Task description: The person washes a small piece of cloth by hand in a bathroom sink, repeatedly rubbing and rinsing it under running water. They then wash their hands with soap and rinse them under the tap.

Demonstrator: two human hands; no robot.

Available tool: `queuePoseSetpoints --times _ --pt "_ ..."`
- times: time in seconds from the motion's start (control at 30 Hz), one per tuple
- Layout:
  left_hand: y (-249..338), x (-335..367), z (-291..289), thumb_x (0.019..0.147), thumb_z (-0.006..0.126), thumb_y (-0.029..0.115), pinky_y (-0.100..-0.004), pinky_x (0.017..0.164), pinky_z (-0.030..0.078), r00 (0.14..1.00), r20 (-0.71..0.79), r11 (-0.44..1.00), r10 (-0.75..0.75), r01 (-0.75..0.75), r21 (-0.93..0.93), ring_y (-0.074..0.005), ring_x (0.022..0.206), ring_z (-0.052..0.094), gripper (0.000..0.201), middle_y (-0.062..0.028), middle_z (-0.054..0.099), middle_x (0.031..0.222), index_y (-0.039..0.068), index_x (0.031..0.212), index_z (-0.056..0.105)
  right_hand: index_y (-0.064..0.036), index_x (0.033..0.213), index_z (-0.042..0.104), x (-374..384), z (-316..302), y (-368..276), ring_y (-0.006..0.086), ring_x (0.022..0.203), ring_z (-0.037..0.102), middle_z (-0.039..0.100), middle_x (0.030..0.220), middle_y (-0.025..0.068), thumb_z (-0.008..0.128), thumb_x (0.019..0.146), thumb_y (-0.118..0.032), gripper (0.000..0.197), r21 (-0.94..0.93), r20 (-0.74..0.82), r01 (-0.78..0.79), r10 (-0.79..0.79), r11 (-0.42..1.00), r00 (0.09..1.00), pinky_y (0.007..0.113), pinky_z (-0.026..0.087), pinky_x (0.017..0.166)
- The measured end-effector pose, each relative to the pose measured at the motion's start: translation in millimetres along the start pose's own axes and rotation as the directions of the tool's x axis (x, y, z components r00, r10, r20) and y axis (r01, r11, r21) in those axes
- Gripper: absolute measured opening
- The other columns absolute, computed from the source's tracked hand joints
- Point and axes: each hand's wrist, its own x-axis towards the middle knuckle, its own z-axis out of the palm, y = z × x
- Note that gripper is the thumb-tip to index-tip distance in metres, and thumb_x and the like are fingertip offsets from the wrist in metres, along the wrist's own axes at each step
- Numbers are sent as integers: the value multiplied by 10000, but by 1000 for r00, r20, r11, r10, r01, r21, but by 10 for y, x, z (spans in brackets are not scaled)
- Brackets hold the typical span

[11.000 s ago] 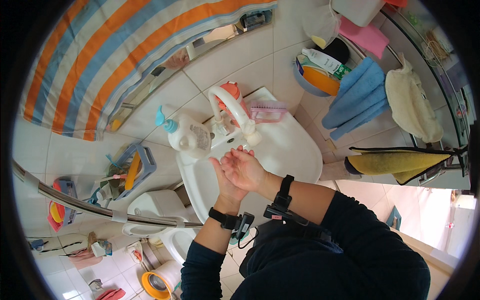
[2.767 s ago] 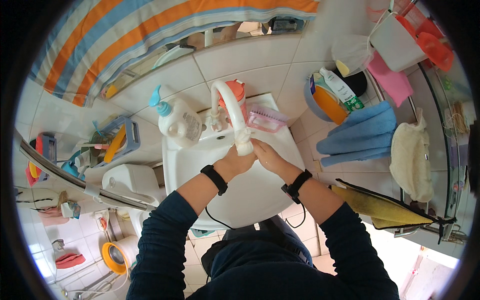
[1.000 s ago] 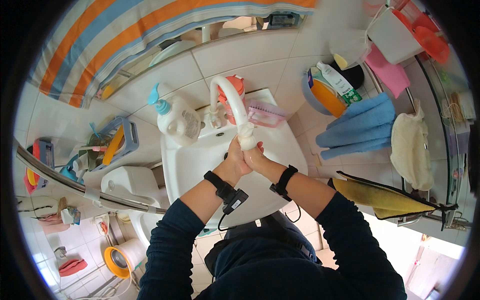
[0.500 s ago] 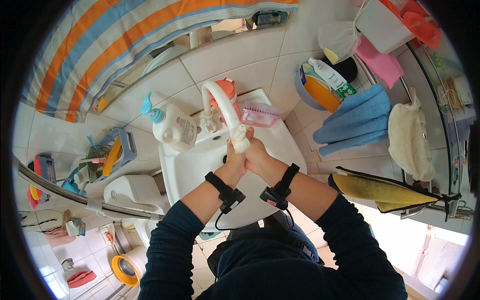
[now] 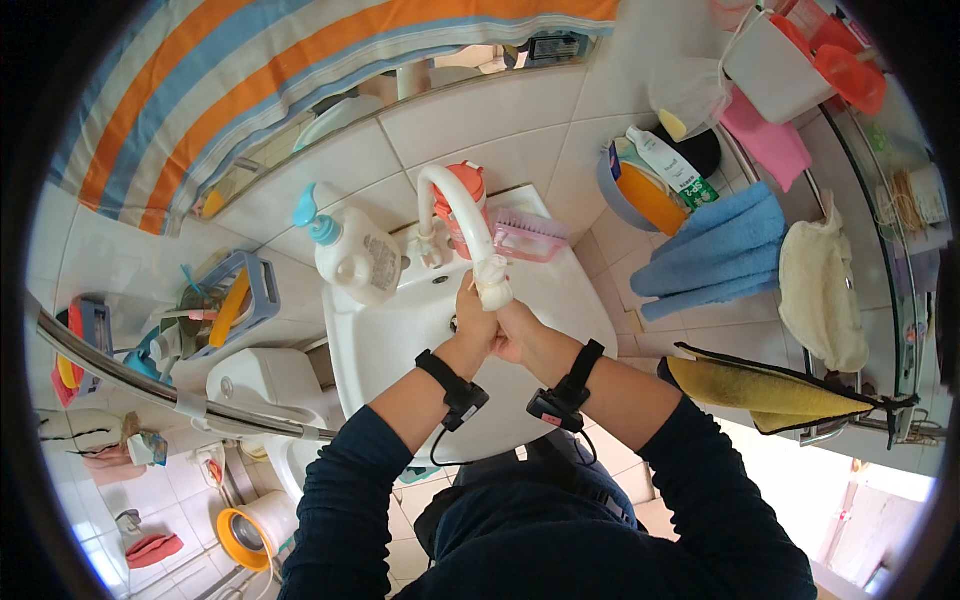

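My left hand (image 5: 474,318) and my right hand (image 5: 520,326) press together over the white sink (image 5: 375,355), just below the spout of the white faucet (image 5: 460,200). The spout's end, wrapped in something pale, hides part of both hands. Most of my fingers are out of sight behind the spout and between the palms, so their pose is unclear. No object shows in either hand. Behind the hands, a white pump bottle (image 5: 360,260) with a blue top stands on the sink's left back corner. A red container (image 5: 468,185) and a pink brush (image 5: 530,236) sit behind the faucet.
On the right hang a blue towel (image 5: 715,250), a cream cloth (image 5: 822,290) and a yellow cloth (image 5: 760,390) with black edging. A bowl (image 5: 625,195) holds bottles. The left wall carries a blue-grey basket (image 5: 262,290), above a white toilet tank (image 5: 260,385).
My hands have slid nearer to me and slightly right, below the spout's end, and remain pressed together. The whole view has shifted a little.
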Motion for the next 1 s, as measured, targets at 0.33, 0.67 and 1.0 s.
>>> queuePoseSetpoints --times 0.33,0.67,1.0 --pt "255 -207 38 922 423 123 -354 863 477 958 77 751 -276 265 -605 -226 941 586 206 -128 591 1024 10 1070 511 -113 981 555 501 -261 230 155 878 588 596 970 48 631 842 -265 220 253 294 130 -204 959 934 321 498 767" --pt "99 -378 -46 956 298 486 -366 838 430 809 7 753 -588 550 -362 -196 950 542 471 -55 556 1118 130 1207 477 9 806 573 615 -14 -2 168 668 540 588 726 84 450 928 -408 452 -520 -129 630 -782 577 610 331 441 621" --pt "313 -411 161 949 282 462 -457 877 467 889 221 600 -402 438 -669 -337 967 568 493 -143 565 1072 73 1165 493 13 828 582 66 157 28 172 686 542 593 724 88 440 936 -363 416 -90 -135 445 -454 891 881 323 437 635"
